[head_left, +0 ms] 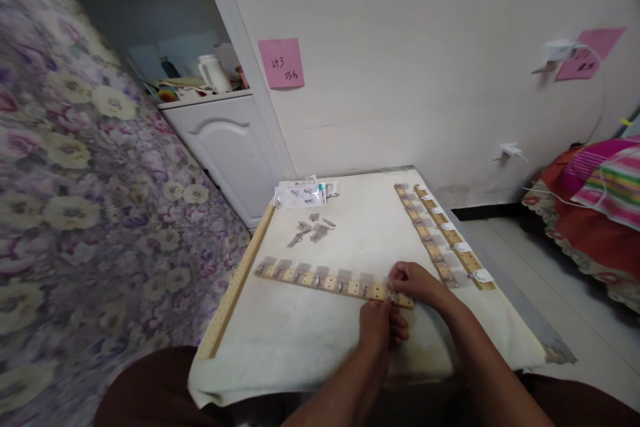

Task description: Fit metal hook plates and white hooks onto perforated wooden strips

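Right hand [411, 280] pinches a clear card [392, 295]; left hand [377, 328] curls below it, grip unclear. The wooden strip [331, 283] extends leftward from both hands; steadying it should keep the card straight.

Both arms reach forward, hands close together now! The left forearm [337, 387] slants up and inward, left hand [376, 327] nearer the body, fingers curled. In from the other side angles the right forearm [493, 350], and the right hand [416, 281] sits just beyond, thumb and forefinger pinched.
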The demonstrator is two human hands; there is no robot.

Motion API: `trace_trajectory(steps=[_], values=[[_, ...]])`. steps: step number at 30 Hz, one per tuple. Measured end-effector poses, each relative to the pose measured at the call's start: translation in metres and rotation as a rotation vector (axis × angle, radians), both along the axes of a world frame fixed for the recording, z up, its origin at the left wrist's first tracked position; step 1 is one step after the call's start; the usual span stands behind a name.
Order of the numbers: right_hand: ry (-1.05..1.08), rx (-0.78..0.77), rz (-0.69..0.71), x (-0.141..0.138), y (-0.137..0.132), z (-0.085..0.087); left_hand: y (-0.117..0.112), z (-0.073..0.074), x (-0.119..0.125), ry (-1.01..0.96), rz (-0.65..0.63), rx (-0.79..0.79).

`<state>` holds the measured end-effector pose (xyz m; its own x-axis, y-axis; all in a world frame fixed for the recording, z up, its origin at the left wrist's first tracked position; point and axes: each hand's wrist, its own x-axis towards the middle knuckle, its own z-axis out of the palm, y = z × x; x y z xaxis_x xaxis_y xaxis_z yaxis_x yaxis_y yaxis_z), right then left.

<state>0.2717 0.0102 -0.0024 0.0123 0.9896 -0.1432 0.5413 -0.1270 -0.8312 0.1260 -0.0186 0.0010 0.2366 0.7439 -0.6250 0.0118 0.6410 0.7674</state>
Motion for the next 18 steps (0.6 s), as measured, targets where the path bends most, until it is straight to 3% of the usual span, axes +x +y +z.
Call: trace_trajectory(steps=[18], values=[[-0.003, 0.004, 0.007, -0.001, -0.001, -0.002, 0.002, -0.011, 0.001, 0.016, 0.003, 0.011]])
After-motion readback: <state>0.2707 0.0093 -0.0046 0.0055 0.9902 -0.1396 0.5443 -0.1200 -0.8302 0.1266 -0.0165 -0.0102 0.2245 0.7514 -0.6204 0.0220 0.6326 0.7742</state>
